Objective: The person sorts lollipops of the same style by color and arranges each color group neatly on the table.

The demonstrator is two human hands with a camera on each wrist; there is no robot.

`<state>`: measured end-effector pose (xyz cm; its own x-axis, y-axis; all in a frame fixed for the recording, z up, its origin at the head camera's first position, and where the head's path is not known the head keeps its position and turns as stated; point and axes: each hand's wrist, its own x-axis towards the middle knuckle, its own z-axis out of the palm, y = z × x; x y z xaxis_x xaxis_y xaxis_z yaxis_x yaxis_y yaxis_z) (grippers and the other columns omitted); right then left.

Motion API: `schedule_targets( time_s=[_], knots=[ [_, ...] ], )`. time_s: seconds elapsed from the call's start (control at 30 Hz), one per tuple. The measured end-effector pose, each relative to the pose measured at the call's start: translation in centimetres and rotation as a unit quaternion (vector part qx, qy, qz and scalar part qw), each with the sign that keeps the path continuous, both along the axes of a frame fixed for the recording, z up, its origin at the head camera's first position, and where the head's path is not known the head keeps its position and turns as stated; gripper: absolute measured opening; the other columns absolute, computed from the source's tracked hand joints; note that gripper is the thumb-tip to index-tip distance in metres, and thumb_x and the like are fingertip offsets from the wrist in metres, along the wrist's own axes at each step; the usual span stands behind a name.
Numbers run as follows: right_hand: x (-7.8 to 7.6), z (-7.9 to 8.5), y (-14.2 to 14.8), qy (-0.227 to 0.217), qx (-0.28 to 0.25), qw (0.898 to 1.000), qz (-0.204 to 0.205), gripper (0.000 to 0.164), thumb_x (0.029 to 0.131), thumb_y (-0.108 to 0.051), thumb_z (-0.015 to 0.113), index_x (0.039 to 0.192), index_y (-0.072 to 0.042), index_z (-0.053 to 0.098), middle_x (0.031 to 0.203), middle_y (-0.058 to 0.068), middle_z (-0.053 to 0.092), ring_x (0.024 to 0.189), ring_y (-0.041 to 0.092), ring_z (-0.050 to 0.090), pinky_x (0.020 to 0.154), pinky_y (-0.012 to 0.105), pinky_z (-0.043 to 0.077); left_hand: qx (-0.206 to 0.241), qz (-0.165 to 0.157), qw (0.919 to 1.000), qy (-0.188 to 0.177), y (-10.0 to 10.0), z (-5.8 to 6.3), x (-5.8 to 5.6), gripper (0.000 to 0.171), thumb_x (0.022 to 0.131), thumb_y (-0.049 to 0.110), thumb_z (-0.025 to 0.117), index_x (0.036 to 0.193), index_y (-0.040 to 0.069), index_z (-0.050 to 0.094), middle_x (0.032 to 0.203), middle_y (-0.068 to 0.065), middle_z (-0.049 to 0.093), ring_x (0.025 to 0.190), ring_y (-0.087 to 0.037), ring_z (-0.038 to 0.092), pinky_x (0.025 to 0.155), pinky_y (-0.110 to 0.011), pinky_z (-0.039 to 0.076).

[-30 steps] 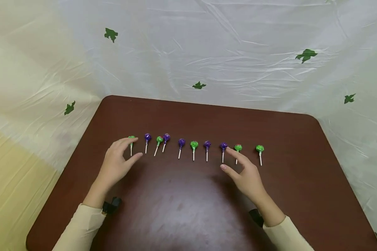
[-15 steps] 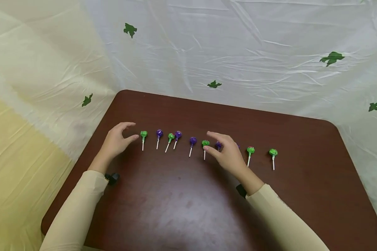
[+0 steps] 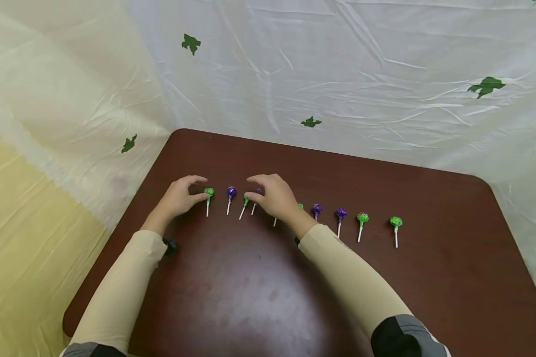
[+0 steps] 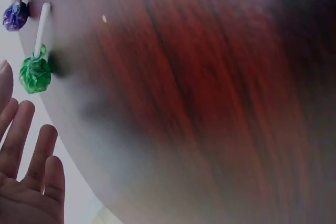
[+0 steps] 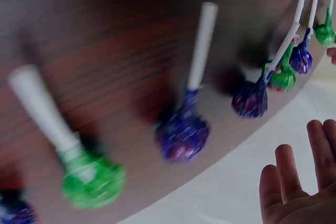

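A row of lollipops in green and purple wrappers lies on the brown table. My left hand [image 3: 182,197], fingers spread, is beside the leftmost green lollipop [image 3: 209,192]; the left wrist view shows that green lollipop [image 4: 35,73] apart from the fingertips. My right hand [image 3: 276,197] hovers over the row with fingers extended, nearest a green lollipop [image 3: 245,200] and a purple one [image 3: 257,191], partly covering both. Its palm and fingers also hide most of another lollipop. In the right wrist view, nothing is in the right hand [image 5: 296,192].
Right of my right forearm lie a purple lollipop [image 3: 341,213], a green one [image 3: 362,218] and, at the far right end, another green one [image 3: 395,221]. The brown table [image 3: 429,277] has rounded corners. White sheeting [image 3: 362,74] with green leaf-like patches hangs behind it.
My right hand has swept left along the row, from the right-hand lollipops to those near my left hand. The head view has shifted. The lollipops keep their order.
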<state>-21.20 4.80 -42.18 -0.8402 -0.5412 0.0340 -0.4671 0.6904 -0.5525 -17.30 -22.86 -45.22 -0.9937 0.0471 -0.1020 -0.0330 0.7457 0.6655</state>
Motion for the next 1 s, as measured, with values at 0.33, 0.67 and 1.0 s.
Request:
schedule_targets(
  time_s=[0.33,0.67,1.0],
  knots=[
    [-1.1,-1.5,-4.7,-0.013,0.09,0.996,0.004,0.046,0.092,-0.041,0.069,0.134,-0.024,0.063,0.132,-0.004,0.066,0.127,0.025,0.053,0.103,0.046,0.04,-0.011,-0.014,0.9997,-0.013,0.1,-1.1,-1.0,0.044,0.091,0.026,0.074,0.13,0.012,0.064,0.136,-0.014,0.061,0.133,-0.036,0.05,0.11,-0.056,0.04],
    [-1.8,-2.3,-4.9,-0.028,0.083,0.996,-0.024,0.039,0.091,-0.041,0.07,0.128,-0.026,0.069,0.129,-0.005,0.068,0.123,0.026,0.054,0.099,0.044,0.038,-0.014,-0.029,0.9992,-0.022,0.2,-1.0,-1.8,0.038,0.09,0.022,0.075,0.126,0.01,0.068,0.13,-0.013,0.066,0.13,-0.034,0.054,0.109,-0.053,0.042],
    [-2.0,-2.3,-5.3,-0.016,0.102,0.995,-0.013,0.041,0.091,-0.042,0.07,0.129,-0.026,0.068,0.127,-0.006,0.069,0.122,0.025,0.052,0.097,0.043,0.038,-0.034,-0.031,0.9987,-0.021,0.6,-0.7,-2.4,0.034,0.089,0.02,0.075,0.12,0.008,0.07,0.122,-0.013,0.069,0.116,-0.031,0.061,0.102,-0.049,0.048]
  ],
)
